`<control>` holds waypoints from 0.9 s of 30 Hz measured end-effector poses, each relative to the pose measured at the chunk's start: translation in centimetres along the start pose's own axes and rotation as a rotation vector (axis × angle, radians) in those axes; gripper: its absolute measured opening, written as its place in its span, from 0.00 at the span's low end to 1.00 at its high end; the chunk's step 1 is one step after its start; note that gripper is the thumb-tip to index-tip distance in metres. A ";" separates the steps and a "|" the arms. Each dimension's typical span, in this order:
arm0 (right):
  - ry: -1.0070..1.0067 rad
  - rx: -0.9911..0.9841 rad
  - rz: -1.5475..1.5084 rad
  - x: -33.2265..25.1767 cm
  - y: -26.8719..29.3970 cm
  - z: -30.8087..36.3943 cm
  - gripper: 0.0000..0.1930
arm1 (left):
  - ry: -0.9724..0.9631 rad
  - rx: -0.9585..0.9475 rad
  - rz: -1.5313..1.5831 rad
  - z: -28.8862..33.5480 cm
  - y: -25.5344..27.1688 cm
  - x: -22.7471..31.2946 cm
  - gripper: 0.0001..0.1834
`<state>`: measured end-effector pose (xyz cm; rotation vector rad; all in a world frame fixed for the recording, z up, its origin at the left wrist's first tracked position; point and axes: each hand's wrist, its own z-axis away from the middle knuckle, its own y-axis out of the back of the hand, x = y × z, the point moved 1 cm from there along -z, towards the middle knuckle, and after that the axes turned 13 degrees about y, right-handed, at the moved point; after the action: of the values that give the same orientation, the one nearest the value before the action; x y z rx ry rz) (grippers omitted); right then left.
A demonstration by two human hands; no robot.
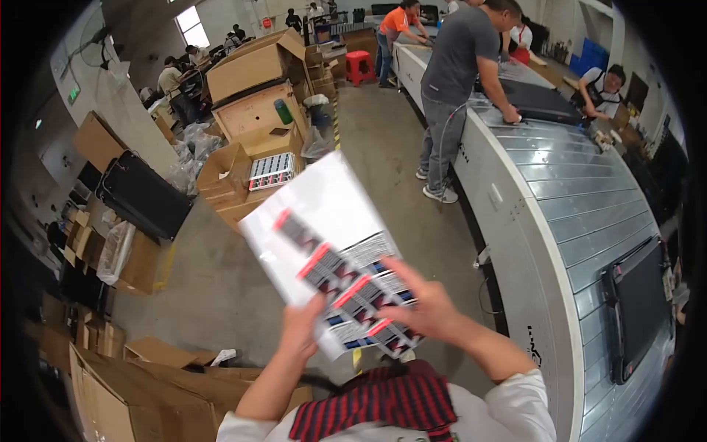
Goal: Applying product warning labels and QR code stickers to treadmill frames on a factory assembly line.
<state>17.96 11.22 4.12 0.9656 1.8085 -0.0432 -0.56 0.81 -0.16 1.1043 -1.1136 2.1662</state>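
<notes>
A white sheet of labels (324,191) is held up at a tilt in front of me. Its upper part is bare white, while red, black and grey printed labels (361,298) run down the lower part. My left hand (300,328) is closed on the lower left edge, thumb toward the front. Over the right side lies my right hand (431,309), its index finger and thumb apart across the labels and its other fingers partly hidden at the edge. Slight blur hides whether a label edge is lifted.
An open carton (228,173) with a stack of similar label sheets (271,171) stands ahead. A long metal-slat conveyor (567,199) runs along my right, bearing a black suitcase shell (637,309). A person in grey (460,59) works beside it. Cardboard boxes (155,390) crowd the lower left.
</notes>
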 end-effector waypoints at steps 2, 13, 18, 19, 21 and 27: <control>-0.087 0.094 -0.100 3.5 7.6 -0.1 0.38 | 0.104 -0.041 -0.010 -6.3 -7.9 -1.4 0.22; -0.548 0.279 0.234 20.9 41.2 -0.5 0.32 | 0.314 -0.459 -0.187 -34.5 -44.5 -10.4 0.23; 0.038 0.284 0.535 16.8 49.9 0.4 0.21 | 0.415 -0.622 -0.291 -44.7 -57.0 -11.7 0.23; 0.279 0.164 0.094 15.0 50.6 0.4 0.19 | 0.442 -0.669 -0.327 -45.7 -59.6 -11.9 0.23; 0.368 0.085 -0.103 11.1 51.6 0.8 0.23 | 0.487 -0.730 -0.359 -47.6 -63.0 -13.2 0.23; 0.208 0.472 0.334 5.7 52.0 8.5 0.13 | 0.668 -0.978 -0.511 -41.7 -72.3 -25.1 0.23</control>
<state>56.27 45.90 16.02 1.6496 1.8372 -0.1725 45.08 75.06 -2.64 0.1491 -1.1559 1.1553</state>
